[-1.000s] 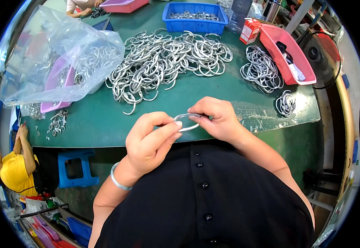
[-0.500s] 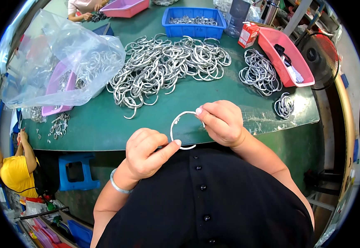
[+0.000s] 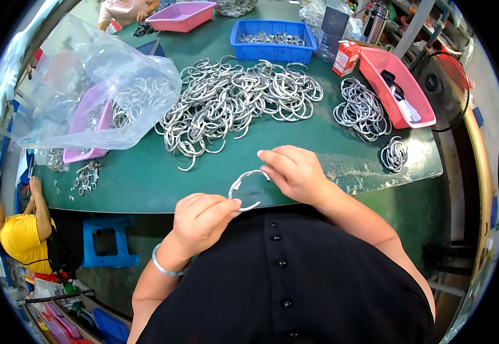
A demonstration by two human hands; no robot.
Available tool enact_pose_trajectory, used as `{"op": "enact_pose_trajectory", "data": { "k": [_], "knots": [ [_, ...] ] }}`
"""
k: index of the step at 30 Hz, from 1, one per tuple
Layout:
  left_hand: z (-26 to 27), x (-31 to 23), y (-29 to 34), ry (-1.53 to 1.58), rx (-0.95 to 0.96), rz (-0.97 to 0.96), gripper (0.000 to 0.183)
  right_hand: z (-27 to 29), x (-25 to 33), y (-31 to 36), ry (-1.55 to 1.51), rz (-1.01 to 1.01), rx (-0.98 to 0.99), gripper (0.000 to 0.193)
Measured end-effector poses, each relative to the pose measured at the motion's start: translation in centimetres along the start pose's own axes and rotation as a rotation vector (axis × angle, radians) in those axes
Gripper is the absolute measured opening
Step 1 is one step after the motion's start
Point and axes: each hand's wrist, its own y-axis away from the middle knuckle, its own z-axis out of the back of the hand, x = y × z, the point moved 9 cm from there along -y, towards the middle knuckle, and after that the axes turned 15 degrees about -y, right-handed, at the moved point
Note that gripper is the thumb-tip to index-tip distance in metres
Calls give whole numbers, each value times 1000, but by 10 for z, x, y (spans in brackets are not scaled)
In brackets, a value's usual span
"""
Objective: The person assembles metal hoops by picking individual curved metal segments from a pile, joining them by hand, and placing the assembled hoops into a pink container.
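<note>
Close to the table's near edge, a silver C-shaped metal ring (image 3: 233, 187) is pinched between the thumb and fingers of my left hand (image 3: 205, 218). Its gap faces right. My right hand (image 3: 295, 173) is beside the ring's upper end, index finger and thumb parted; whether the thumb touches the metal is hard to tell. Beyond my hands spreads a large heap of similar open rings (image 3: 244, 94). A smaller pile of rings (image 3: 359, 109) lies to the right, with a little cluster of rings (image 3: 394, 155) nearer the table's right corner.
At the back stands a blue bin (image 3: 274, 56) of small metal parts. A pink basket (image 3: 398, 86), red carton (image 3: 347, 58) and black fan (image 3: 441, 86) are at right. A clear plastic bag (image 3: 118, 109) covers the left side. One person sits left in yellow (image 3: 27, 238); another is across the table.
My right hand has loosened its pinch on the ring, and its fingers have come apart. The ring has shifted slightly left and tilted, still in my left hand.
</note>
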Motion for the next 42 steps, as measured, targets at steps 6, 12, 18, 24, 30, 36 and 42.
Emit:
{"op": "enact_pose_trajectory", "data": {
  "k": [6,12,18,24,30,36,42],
  "knots": [
    [66,15,4,-270,-106,123,22,-50,-48,10,-8,-268,364,19],
    [156,43,12,-452,-563,256,13,-94,-50,-14,-30,-285,495,15],
    [161,73,-44,-841,-409,226,17,-127,-67,-24,79,-372,593,14],
    [147,106,-46,-869,-282,386,17,-125,-74,-31,92,-438,622,10],
    [142,83,-40,-863,-333,190,15,-117,-71,-41,143,-361,600,19],
    [142,58,-30,-881,-376,110,17,-114,-69,-55,136,-298,612,15],
    [131,43,-13,-728,-380,146,17,-117,-70,-63,132,-221,671,11]
  ]
}}
